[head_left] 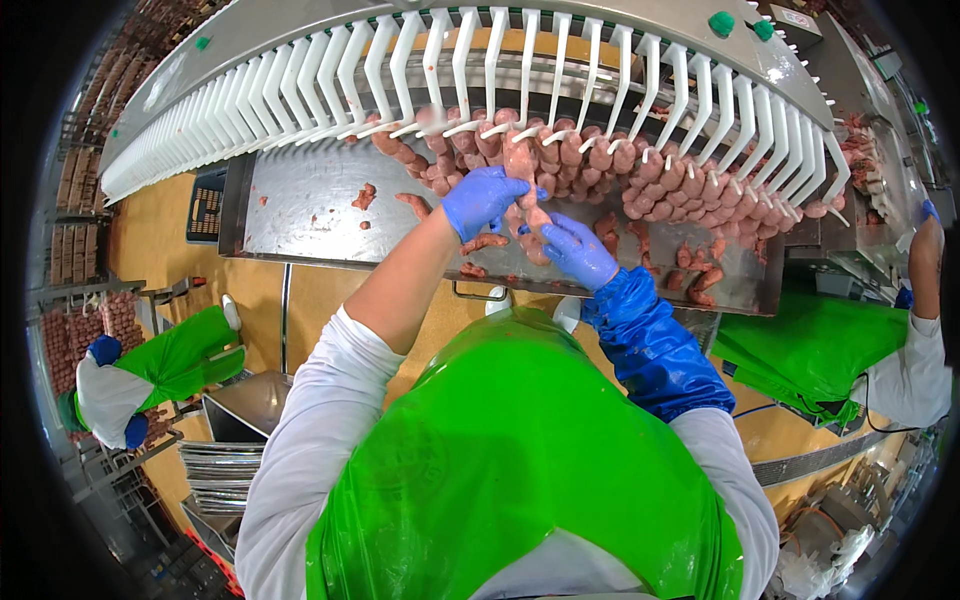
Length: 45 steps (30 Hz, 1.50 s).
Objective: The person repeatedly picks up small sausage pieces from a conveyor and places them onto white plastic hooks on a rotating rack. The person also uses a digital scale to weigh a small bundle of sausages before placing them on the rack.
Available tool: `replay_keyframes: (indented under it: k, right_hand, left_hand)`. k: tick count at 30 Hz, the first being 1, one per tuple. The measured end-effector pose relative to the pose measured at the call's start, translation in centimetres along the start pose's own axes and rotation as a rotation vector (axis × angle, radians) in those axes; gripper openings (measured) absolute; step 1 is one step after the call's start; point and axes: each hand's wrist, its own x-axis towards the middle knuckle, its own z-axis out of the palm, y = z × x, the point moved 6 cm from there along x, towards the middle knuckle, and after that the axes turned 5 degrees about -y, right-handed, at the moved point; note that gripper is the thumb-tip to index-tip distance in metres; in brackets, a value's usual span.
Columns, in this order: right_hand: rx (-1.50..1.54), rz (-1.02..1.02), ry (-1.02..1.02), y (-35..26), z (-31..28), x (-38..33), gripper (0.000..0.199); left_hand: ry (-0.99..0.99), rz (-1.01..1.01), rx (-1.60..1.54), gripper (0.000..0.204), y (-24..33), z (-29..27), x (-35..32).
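Strings of pink sausage links (680,190) hang from a curved row of white hooks (350,75) in front of me. My left hand (485,203), in a blue glove, is closed round a sausage strand (520,160) that hangs near the middle of the row. Lower on the same strand, my right hand (580,252), also in a blue glove, pinches a link between thumb and fingers. A blue plastic sleeve covers my right forearm; my left forearm is partly bare. Just under my hands lie loose sausage pieces (484,243).
A long metal tray (310,225) runs below the hooks, with broken sausage pieces (705,285) and meat scraps (364,197) in it. One person in a green apron (185,355) is at the left, another (820,345) at the right. Stacked metal trays (225,475) stand lower left.
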Motion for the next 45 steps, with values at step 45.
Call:
replay_keyframes:
  k: [45]
  right_hand:
    - [-0.566, -0.452, 0.869, -2.0, -13.0, -0.9, 0.038]
  left_hand:
    - [0.253, 0.364, 0.568, 0.039, -0.8, 2.0, 0.3]
